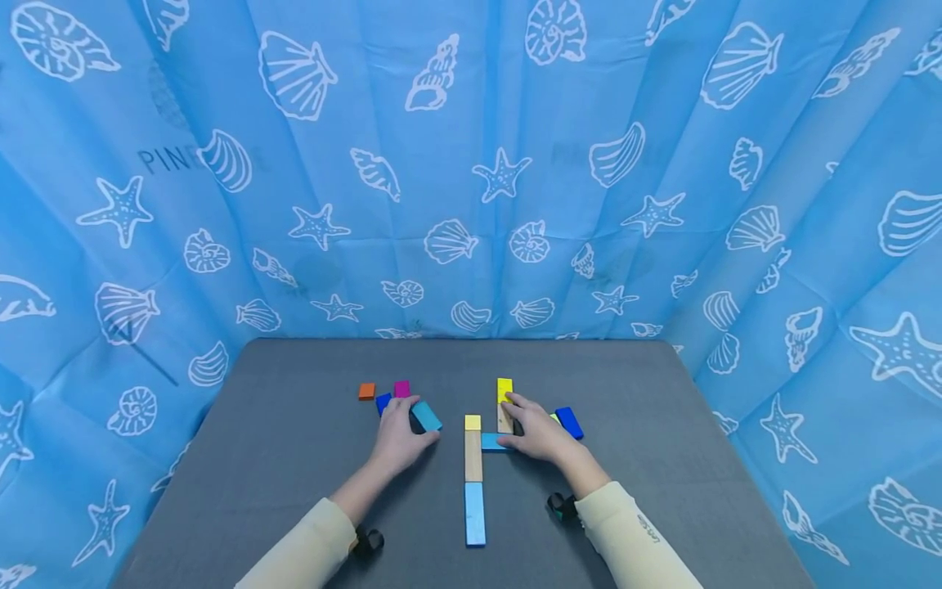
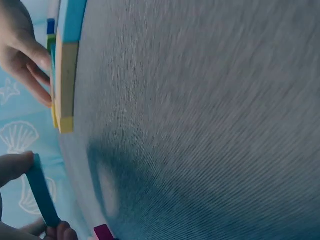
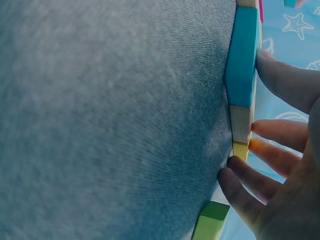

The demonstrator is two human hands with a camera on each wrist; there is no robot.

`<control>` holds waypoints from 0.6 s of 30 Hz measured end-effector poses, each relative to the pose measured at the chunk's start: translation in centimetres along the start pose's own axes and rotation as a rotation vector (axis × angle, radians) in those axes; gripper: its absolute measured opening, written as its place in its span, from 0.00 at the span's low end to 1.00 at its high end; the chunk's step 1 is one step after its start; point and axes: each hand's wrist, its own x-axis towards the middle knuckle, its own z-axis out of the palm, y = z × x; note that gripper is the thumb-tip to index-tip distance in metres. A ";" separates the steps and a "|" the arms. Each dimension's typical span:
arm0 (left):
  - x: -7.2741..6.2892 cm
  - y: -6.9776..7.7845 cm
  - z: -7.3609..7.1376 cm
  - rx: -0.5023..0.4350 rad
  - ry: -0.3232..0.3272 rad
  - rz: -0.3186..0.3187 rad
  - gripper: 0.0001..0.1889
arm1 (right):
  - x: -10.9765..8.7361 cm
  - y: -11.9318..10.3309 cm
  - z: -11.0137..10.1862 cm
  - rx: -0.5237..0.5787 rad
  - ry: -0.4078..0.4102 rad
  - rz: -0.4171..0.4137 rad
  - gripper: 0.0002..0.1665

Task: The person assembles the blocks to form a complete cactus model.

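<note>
My left hand (image 1: 401, 438) pinches a teal block (image 2: 42, 190) between thumb and fingertips, held above the table with its shadow below. In the middle of the table, blocks lie end to end in a line: a light blue block (image 1: 474, 514), a plain wood block (image 1: 473, 456) and a yellow block (image 1: 473, 422). A blue crossbar block (image 3: 242, 57) runs from this line towards my right hand (image 1: 540, 429). The right thumb rests at the crossbar, while the extended fingers touch a second wood block (image 3: 241, 122) and a yellow block (image 1: 504, 387) beyond it.
Left of the line lie an orange block (image 1: 366, 392), a magenta block (image 1: 401, 389) and a dark blue block (image 1: 383, 403). Another dark blue block (image 1: 569, 423) and a green block (image 3: 212, 220) lie beside my right hand. A blue shell-patterned curtain (image 1: 471, 204) surrounds the grey table (image 1: 294, 458).
</note>
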 end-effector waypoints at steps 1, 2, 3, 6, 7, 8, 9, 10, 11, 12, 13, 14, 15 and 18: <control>0.4 0.0 0.0 -0.006 -0.010 0.005 0.36 | 0.0 0.0 0.0 0.000 0.000 0.001 0.42; 0.8 0.1 -0.1 -0.009 -0.020 0.018 0.36 | 0.0 0.0 0.0 -0.002 -0.001 0.002 0.42; 1.2 0.2 -0.1 -0.016 -0.032 0.031 0.35 | 0.0 0.0 0.0 -0.003 0.000 0.002 0.42; 2.4 0.5 -0.2 -0.045 -0.078 0.054 0.34 | 0.0 -0.1 0.0 0.004 0.003 0.003 0.42; 2.8 0.6 -0.1 -0.056 -0.094 0.058 0.34 | 0.0 -0.1 0.0 0.005 0.004 0.003 0.42; 3.2 0.7 -0.1 -0.067 -0.112 0.060 0.34 | 0.0 -0.1 0.0 0.004 0.005 0.002 0.42; 3.6 0.9 0.0 -0.081 -0.131 0.055 0.34 | 0.0 -0.1 0.0 0.005 0.005 0.002 0.42; 4.0 1.0 0.0 -0.093 -0.149 0.054 0.34 | -0.1 -0.1 0.1 0.006 0.005 0.002 0.42; 4.4 1.2 0.2 -0.103 -0.165 0.057 0.34 | 0.0 -0.1 0.1 0.006 0.005 0.002 0.42; 4.8 1.3 0.3 -0.113 -0.177 0.058 0.34 | 0.0 -0.1 0.1 0.005 0.005 0.002 0.42; 5.2 1.4 0.6 -0.118 -0.187 0.063 0.34 | 0.0 0.0 0.1 0.006 0.006 0.003 0.42; 5.5 1.5 0.8 -0.127 -0.196 0.063 0.34 | 0.0 0.0 0.1 0.007 0.004 0.005 0.42; 5.9 1.5 1.0 -0.129 -0.202 0.065 0.34 | 0.0 0.0 0.1 0.008 0.002 0.005 0.42; 6.8 1.6 2.0 -0.123 -0.216 0.061 0.34 | 0.1 0.1 0.1 0.008 0.001 0.002 0.42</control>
